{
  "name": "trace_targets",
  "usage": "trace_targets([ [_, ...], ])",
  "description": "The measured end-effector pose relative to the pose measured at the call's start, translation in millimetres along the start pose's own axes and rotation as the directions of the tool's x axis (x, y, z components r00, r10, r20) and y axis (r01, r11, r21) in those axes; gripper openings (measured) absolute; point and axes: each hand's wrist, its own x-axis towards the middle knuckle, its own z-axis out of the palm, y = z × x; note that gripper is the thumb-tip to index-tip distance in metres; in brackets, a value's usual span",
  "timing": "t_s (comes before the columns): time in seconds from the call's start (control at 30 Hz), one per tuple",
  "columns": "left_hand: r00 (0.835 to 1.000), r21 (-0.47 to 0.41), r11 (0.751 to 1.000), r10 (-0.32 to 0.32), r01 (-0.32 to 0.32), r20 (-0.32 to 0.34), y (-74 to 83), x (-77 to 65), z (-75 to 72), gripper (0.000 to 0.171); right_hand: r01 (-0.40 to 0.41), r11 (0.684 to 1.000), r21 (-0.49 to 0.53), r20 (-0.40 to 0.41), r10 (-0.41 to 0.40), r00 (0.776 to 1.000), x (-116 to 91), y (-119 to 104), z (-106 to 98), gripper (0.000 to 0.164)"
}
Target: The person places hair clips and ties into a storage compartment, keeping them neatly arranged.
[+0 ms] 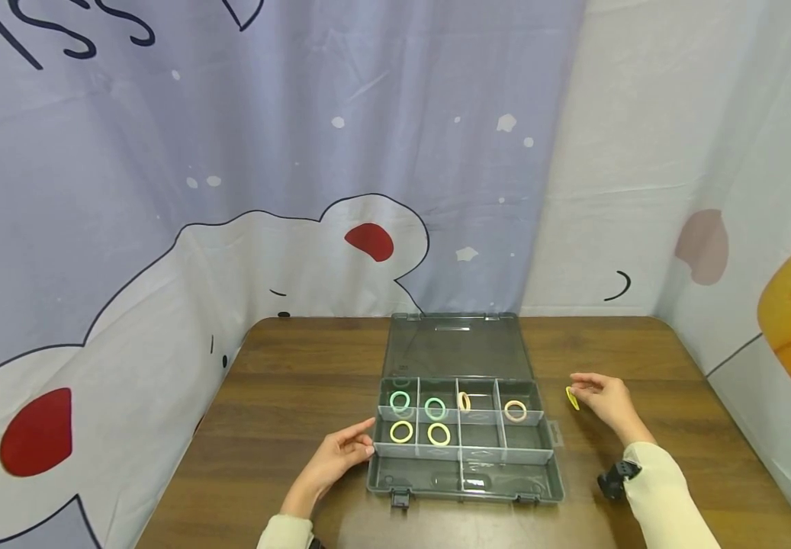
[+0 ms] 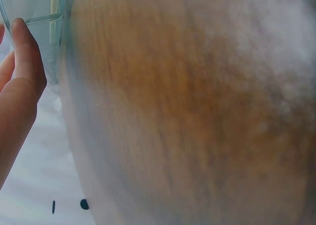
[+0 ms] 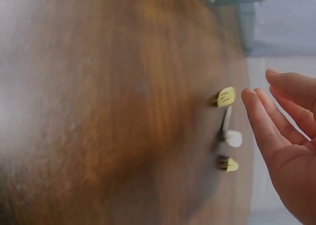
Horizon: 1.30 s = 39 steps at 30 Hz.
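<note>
A grey translucent compartment box (image 1: 416, 474) lies on the table, its lid (image 1: 460, 347) folded back. Two green rings (image 1: 391, 401) and two pale orange rings (image 1: 506, 411) lie in its back row. Two yellow rings (image 1: 391, 432) sit in the middle row. My left hand (image 1: 336, 457) rests its fingertips at the box's left side, its fingers fairly straight. To the right of the box, my right hand (image 1: 604, 399) pinches a tilted yellow ring (image 1: 575, 404) between thumb and fingertips in the head view. That ring cannot be made out in the right hand (image 3: 291, 126) in the right wrist view.
The brown wooden table (image 1: 285, 381) reaches back to a patterned curtain (image 1: 477, 152). Two dark latches (image 1: 400, 499) stick out along the box's front edge. Small yellow (image 3: 225, 96) and white (image 3: 233, 138) shapes appear near the table edge in the right wrist view.
</note>
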Motion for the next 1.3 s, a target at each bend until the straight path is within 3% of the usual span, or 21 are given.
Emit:
trace_targets([
  [0.37, 1.0, -0.006, 1.0, 0.006, -0.006, 0.004, -0.3, 0.2, -0.4, 0.059, -0.07, 0.998, -0.003, 0.098, 0.07, 0.993, 1.1, 14.3, 3.0, 0.039],
  [0.53, 1.0, -0.002, 1.0, 0.004, -0.004, -0.001, 0.6, 0.0, -0.1, 0.059, -0.056, 0.997, -0.045, 0.116, 0.061, 0.991, 2.1, 14.6, 4.2, 0.042],
  [0.93, 1.0, -0.003, 1.0, 0.004, -0.004, -0.009, -1.5, 1.4, 0.1, 0.058, -0.035, 0.997, -0.069, 0.125, 0.043, 0.991, 3.4, 13.8, 5.9, 0.033],
  [1.3, 1.0, -0.006, 1.0, 0.013, -0.013, -0.011, -2.7, 2.6, 0.7, 0.058, -0.007, 0.993, -0.114, 0.067, 0.014, 0.998, 3.2, 11.4, 12.4, 0.012],
])
